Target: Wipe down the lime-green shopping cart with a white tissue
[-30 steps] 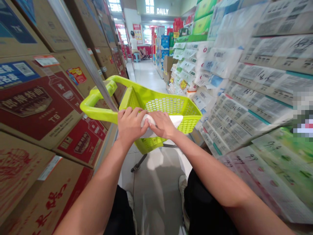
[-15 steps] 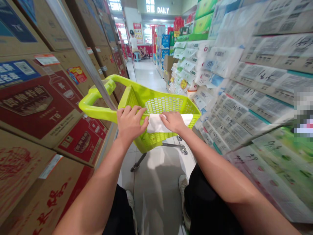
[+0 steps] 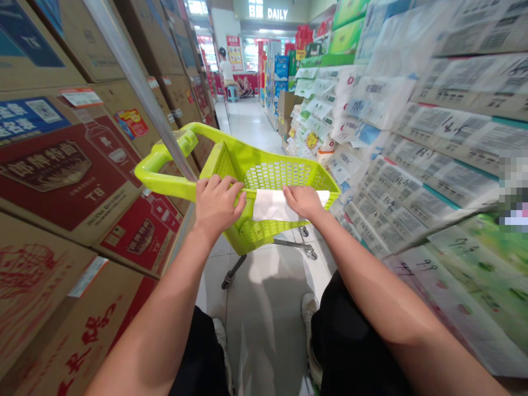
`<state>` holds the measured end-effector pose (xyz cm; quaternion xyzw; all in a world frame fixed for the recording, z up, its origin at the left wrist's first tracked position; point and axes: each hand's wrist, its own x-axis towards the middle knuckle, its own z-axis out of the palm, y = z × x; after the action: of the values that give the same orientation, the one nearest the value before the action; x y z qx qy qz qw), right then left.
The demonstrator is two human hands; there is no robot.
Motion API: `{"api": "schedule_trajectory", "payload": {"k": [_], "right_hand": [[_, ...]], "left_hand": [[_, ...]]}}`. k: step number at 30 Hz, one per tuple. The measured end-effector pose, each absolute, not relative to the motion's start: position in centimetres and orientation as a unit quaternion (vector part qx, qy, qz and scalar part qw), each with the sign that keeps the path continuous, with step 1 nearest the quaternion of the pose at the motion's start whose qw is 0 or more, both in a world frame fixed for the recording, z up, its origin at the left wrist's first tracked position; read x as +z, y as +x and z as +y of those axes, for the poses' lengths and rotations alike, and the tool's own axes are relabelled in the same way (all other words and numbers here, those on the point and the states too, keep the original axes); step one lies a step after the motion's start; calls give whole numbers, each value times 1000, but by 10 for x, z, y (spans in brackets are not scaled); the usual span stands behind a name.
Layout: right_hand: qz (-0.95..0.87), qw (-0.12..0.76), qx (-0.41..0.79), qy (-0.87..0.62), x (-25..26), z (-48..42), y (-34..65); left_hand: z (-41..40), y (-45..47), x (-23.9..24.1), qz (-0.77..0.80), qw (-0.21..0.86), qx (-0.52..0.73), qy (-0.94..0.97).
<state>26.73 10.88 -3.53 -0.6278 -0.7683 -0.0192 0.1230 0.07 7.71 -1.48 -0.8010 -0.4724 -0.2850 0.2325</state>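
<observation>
A lime-green shopping cart [image 3: 259, 157] stands side-on before me, its push handle to the left. My left hand [image 3: 218, 202] is closed over the near rim of its basket, close to the handle end, thumb on the outer side. A white cloth [image 3: 267, 205] is draped over the same rim farther right, hanging down the outside. My right hand [image 3: 303, 201] is closed over the cloth and rim, with its thumb towards the left; its fingertips are hidden on the inner side. The visible part of the basket's inside shows bare perforated walls.
Stacked cartons [image 3: 45, 170] line the left, with a slanting metal pole [image 3: 144, 93] in front. Wrapped paper packs [image 3: 445, 132] are piled on the right. Down the tiled aisle [image 3: 247, 118], a person [image 3: 225, 69] sits on a blue stool [image 3: 233, 93].
My right hand has slid a little to the right along the rim, over the cloth. My left hand stays on the rim, barely shifted. The cart looks almost unmoved.
</observation>
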Motion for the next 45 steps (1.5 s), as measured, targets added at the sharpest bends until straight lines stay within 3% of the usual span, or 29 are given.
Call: {"api": "schedule_trajectory", "payload": {"k": [3,8,10,14,20,28,32,38,41,45], "right_hand": [[-766,147,-23,-625,-38,105,255],[-800,303,-54,-516,-48,85,182],[-805,321,-60,-495,-48,81,167],[-823,244,-38,-511,-40,90,192],[-720,110,-5,-685,-34,111,261],[-824,275,-70,-490,-43,80,181],[-851,242,-47,-463,-38,83,187],[-735,107,16,-669,-31,112,262],[-745,129,-7,-654,-34,111,266],[-832,222,-50,-505,-46,87,220]], "left_hand": [[76,5,-15,-472,231,-287,-801],[75,6,-13,-464,244,-275,-806],[76,2,-13,-466,243,-274,-805],[78,-7,-14,-476,264,-274,-793],[75,-8,-14,-494,262,-269,-784],[78,-1,-18,-486,262,-288,-782],[79,-7,-18,-497,265,-283,-776],[76,-8,-15,-502,257,-262,-783],[75,-3,-15,-501,264,-267,-780],[74,2,-15,-501,267,-282,-773]]}}
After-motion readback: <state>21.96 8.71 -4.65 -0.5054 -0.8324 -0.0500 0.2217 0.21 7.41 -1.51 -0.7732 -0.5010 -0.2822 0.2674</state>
